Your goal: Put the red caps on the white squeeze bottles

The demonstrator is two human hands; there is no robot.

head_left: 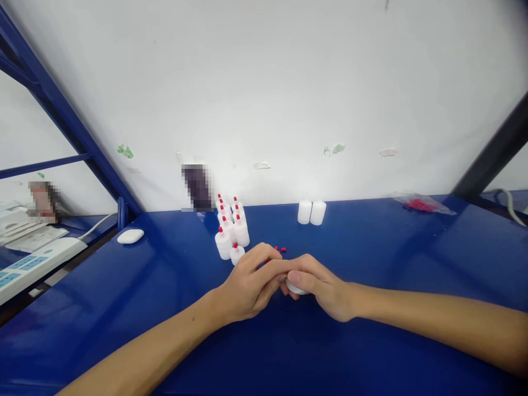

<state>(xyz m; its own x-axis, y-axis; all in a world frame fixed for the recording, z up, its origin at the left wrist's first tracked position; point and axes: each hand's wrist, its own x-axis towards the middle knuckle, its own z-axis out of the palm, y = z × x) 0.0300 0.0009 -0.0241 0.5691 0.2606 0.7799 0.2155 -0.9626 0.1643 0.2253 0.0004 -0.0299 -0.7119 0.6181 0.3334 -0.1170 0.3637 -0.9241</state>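
My right hand [325, 286] is wrapped round a small white plastic bottle [296, 289], held on its side above the blue tabletop. Only a bit of the bottle's wall shows below the thumb. My left hand [256, 283] is closed, its fingertips meeting the right hand's fingers at the bottle's end. What those left fingers pinch is hidden. Just behind the hands lie a few small red caps [283, 249]. Several white bottles with red-capped nozzles [223, 243] stand upright in two rows beyond my left hand.
Two white bottles without red tips [304, 212] stand near the wall. A clear bag of red caps [421, 204] lies at the back right. On the left are a white rounded object [131, 236], a power strip [41, 267] and a blue frame post [70, 118].
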